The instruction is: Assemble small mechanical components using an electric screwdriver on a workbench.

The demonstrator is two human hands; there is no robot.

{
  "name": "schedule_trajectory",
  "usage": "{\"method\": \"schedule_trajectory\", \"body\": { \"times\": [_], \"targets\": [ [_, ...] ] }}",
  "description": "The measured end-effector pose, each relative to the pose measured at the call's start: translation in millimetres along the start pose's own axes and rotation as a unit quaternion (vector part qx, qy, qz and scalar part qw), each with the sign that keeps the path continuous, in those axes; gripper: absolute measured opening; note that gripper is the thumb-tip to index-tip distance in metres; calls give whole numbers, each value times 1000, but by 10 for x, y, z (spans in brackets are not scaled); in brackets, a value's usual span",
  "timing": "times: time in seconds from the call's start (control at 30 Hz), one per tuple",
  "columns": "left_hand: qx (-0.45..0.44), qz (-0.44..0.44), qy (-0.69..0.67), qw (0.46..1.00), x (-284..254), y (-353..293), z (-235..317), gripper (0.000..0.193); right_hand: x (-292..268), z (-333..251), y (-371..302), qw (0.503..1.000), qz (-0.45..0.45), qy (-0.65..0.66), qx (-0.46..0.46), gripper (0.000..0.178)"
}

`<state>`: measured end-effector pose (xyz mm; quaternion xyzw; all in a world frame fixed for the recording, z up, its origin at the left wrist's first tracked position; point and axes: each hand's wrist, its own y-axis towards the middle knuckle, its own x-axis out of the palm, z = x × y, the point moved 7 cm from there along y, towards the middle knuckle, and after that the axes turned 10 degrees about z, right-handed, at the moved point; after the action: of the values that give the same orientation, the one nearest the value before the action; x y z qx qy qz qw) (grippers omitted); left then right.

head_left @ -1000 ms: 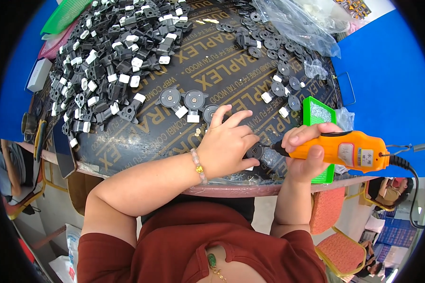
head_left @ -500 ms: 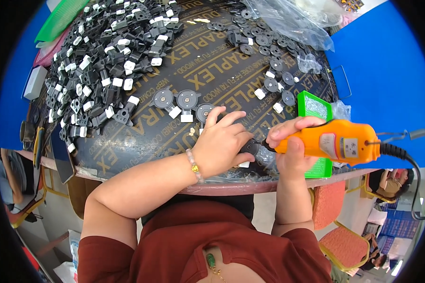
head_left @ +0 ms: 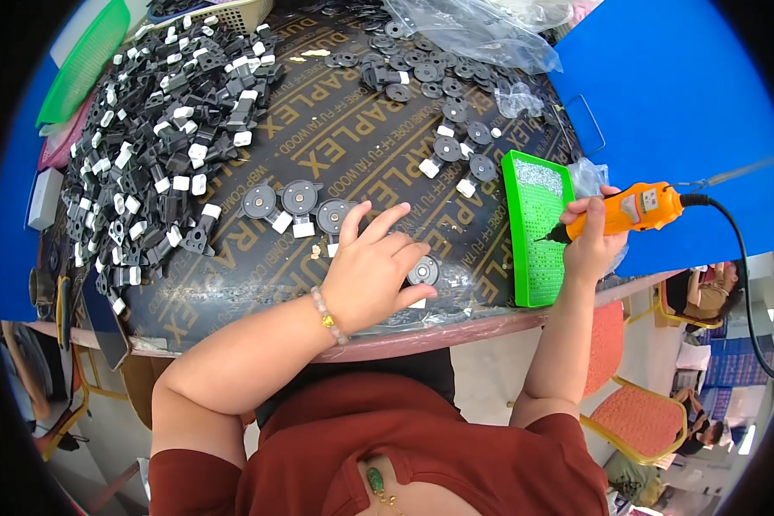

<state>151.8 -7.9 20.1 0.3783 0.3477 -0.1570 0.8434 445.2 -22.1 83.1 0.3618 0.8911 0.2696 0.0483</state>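
Observation:
In my right hand (head_left: 595, 239) is an orange electric screwdriver (head_left: 641, 208), fingers wrapped round its front end. Its dark tip points left over a green tray (head_left: 511, 225) with small screws at its far end. My left hand (head_left: 371, 279) rests on the black table, fingers spread. Beside its thumb and forefinger lies a round black plastic part (head_left: 424, 271) with a white piece below it; part of this is hidden by the hand. Similar assembled parts (head_left: 299, 198) lie in a row just beyond the fingers, one partly covered by them.
At the left is a large heap of black brackets with white ends (head_left: 168, 146). Loose round black discs (head_left: 427, 72) lie at the far middle, beside a clear plastic bag (head_left: 482, 34). A green basket (head_left: 86, 64) stands far left. The screwdriver's cable (head_left: 742, 258) hangs at the right.
My right hand has drawn the screwdriver away from the round part, rightward to over the green tray. My left hand has loosened from the part. The whole view has shifted slightly.

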Motion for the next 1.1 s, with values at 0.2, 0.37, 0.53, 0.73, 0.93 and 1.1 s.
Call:
{"method": "schedule_trajectory", "body": {
  "times": [0.2,0.37,0.53,0.73,0.93,1.1],
  "targets": [
    [2,13,4,1000,-46,-4,-7,51,-38,97,-36,1000,0,-10,-21,33],
    [7,8,6,1000,-33,12,7,54,-55,105,-46,1000,-2,-7,-21,33],
    [-3,5,-5,1000,-54,3,-2,52,-56,-63,-58,999,24,31,-26,36],
    [-12,-13,-23,1000,-7,8,-7,48,459,-700,-416,974,-86,185,-99,49],
    [-20,-19,-35,999,-17,-12,-22,47,1178,-587,-977,929,-243,280,4,50],
    [-16,-22,-36,999,-6,-3,-13,45,1277,-470,-1043,920,-266,283,41,50]
  ]
}}
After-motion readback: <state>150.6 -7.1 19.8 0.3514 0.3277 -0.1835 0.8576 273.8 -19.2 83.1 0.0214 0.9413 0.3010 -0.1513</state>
